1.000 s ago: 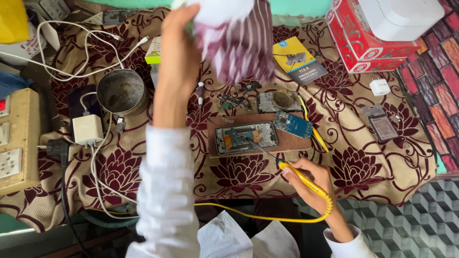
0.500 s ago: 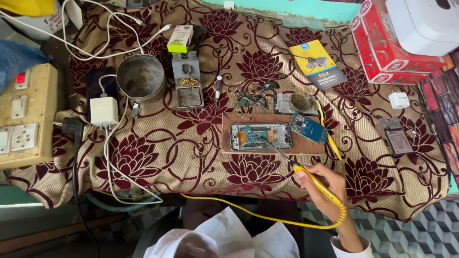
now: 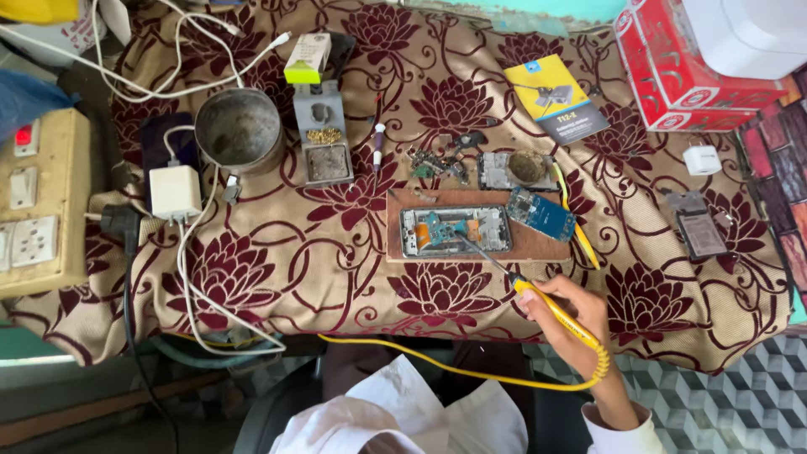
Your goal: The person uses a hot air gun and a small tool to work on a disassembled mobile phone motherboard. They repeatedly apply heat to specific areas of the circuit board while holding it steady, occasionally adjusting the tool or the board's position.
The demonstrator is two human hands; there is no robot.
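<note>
My right hand (image 3: 573,313) grips a yellow-handled soldering iron (image 3: 538,298) near the table's front edge. Its thin metal tip reaches up and left onto an opened phone (image 3: 456,229) that lies on a brown wooden board (image 3: 538,245). A blue circuit board (image 3: 542,213) rests on the board's right end. A yellow cable (image 3: 437,363) runs from the iron's handle back under the table edge. My left hand is out of view.
A metal bowl (image 3: 239,130), a grey solder stand (image 3: 322,134), a white charger (image 3: 175,192) with cables and a switchboard (image 3: 35,202) sit at the left. Small parts (image 3: 437,160), a yellow booklet (image 3: 555,98) and red boxes (image 3: 689,67) lie behind. A floral cloth (image 3: 277,252) covers the table.
My left arm, raised over the table with a striped cloth a second ago, has left the view. The right hand has brought the iron's tip up onto the opened phone.
</note>
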